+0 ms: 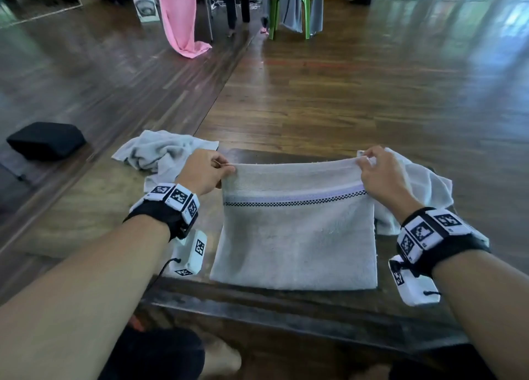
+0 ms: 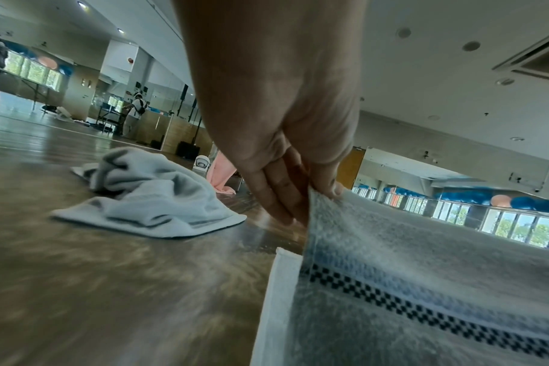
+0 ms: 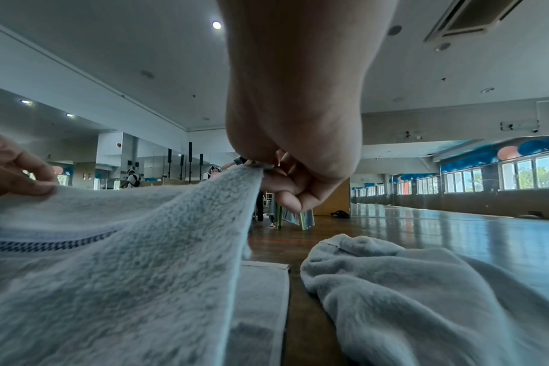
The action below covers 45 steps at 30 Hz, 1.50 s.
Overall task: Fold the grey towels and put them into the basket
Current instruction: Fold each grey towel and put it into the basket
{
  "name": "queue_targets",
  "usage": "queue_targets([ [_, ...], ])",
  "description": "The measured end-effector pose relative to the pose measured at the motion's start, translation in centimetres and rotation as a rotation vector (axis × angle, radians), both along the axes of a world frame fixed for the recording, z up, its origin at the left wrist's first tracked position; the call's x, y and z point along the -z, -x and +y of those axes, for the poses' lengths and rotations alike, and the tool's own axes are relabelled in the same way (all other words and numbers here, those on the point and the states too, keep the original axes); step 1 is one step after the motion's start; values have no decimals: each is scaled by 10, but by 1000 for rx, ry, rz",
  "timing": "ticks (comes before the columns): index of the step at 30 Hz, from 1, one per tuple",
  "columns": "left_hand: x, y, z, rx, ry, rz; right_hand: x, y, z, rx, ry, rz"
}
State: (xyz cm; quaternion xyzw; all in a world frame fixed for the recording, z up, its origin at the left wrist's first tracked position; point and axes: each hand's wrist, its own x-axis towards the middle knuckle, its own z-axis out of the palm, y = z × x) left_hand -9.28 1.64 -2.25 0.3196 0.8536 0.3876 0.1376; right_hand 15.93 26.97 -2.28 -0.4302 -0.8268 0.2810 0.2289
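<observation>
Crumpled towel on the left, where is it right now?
In the head view the crumpled towel lies on the table's far left part, just beyond the left hand, left of the towel being folded.

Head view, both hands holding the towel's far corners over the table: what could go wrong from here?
1. The left hand and right hand only pinch the corners of the grey towel; one could slip, skewing the fold.
2. A crumpled towel lies beside the right corner and might get caught in the fold.
3. No basket is in view, so placement may need a search.
</observation>
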Motion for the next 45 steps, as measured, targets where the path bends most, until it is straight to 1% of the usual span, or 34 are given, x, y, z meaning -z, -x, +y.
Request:
queue_targets([
  [2, 10, 23, 23, -29, -1, 12, 8, 23, 22, 17, -35, -9],
  [5, 31, 51, 56, -50, 14, 105, 29, 54, 49, 22, -60, -60],
  [8, 54, 64, 81, -43, 96, 165, 55, 75, 66, 12, -46, -125],
  [12, 81, 68, 95, 25, 236, 210, 78, 89, 70, -56, -17, -277],
  [17, 84, 61, 94, 66, 199, 198, 86, 90, 63, -144, -29, -285],
  [20, 75, 53, 86, 104, 153, 196, 78, 85, 54, -160, 4, -212],
  [23, 61, 41, 71, 117, 153, 220, 61, 72, 41, -153, 17, -146],
  [28, 31, 19, 29, 148, 126, 164, 29, 26, 14, -193, 22, -95],
  [31, 16, -1, -1, 139, 115, 151, 23, -8, -5, -192, 23, -50],
  [34, 11, -26, -30, 141, 135, 142, 27, -38, -30, -199, 55, -82],
  [36, 14, -43, -47, 128, 166, 147, 36, -53, -47, -195, 52, -98],
  [39, 27, -64, -69, 105, 214, 146, 52, -71, -70, -199, 72, -74],
  [41, 42, -77, -82, 89, 219, 146, 64, -82, -86, -198, 54, -109],
  [45, 64, -96, -100, 33, 192, 213, 81, -102, -105, -129, -17, -137],
])
